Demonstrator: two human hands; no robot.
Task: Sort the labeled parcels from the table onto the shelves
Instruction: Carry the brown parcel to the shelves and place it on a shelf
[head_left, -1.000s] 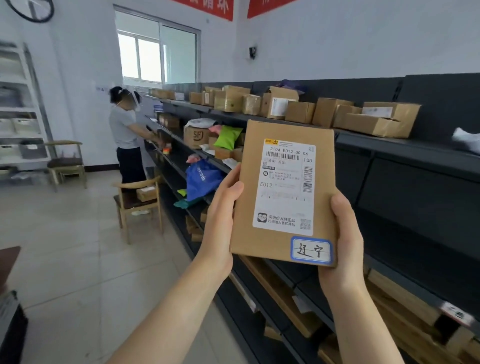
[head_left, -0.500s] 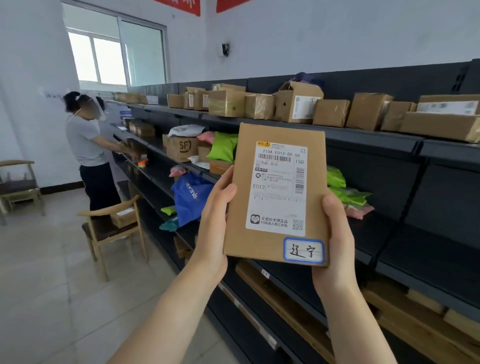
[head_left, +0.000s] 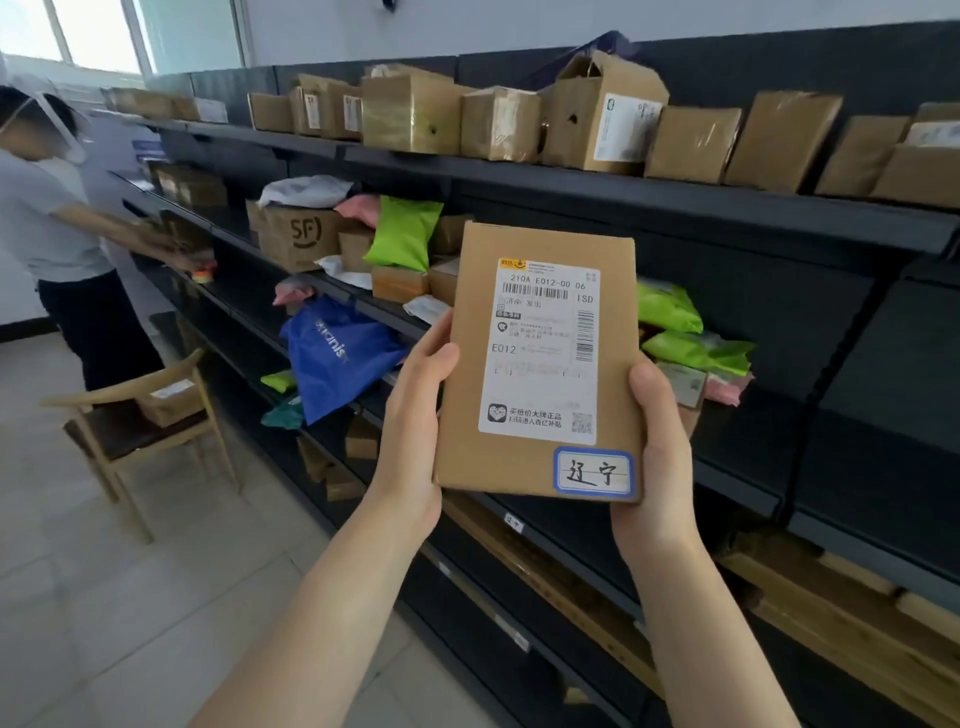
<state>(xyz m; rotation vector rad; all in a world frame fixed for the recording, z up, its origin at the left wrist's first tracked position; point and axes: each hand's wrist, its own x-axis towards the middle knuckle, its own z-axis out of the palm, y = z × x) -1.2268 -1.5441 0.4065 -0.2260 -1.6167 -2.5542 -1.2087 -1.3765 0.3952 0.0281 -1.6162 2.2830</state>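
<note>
I hold a flat brown cardboard parcel (head_left: 540, 358) upright in front of the dark shelves (head_left: 727, 213). It carries a white shipping label and a small blue-bordered handwritten sticker at its lower right corner. My left hand (head_left: 415, 415) grips its left edge and my right hand (head_left: 657, 447) grips its right edge and bottom corner. The top shelf holds a row of cardboard boxes (head_left: 498, 124). On the middle shelf behind the parcel lie green mailer bags (head_left: 691, 343), with another green mailer (head_left: 402, 234) to the left.
A brown SF box (head_left: 298, 239) and a blue bag (head_left: 337, 353) sit on shelves to the left. A person (head_left: 57, 234) stands at the far left working at the shelves. A wooden chair (head_left: 140, 431) with a small box on it stands on the tiled floor.
The view has moved closer to the shelves and turned right; the person and chair have slid toward the left edge. Both hands keep the same hold on the parcel.
</note>
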